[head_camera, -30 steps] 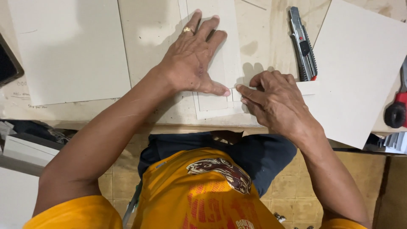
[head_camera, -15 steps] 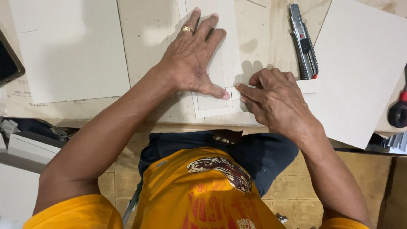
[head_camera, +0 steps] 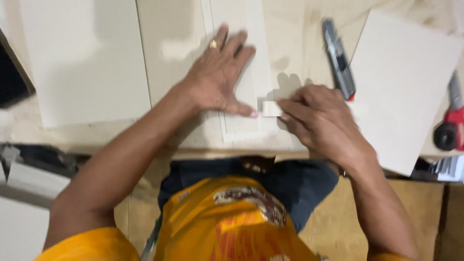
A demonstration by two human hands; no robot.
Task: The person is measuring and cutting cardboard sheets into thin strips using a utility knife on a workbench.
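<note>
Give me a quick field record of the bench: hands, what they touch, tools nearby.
left hand: flat, fingers spread, pressing a narrow white strip
right hand: pinching a small white piece at the left thumb tip
utility knife: lying just beyond the right hand, untouched
white sheets: one far left, one right
red tool: right edge, partly cut off

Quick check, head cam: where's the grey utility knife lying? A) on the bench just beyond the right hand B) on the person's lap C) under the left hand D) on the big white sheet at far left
A: the utility knife lies on the bench just past the right hand, beside the white board, apart from the left hand.
</note>
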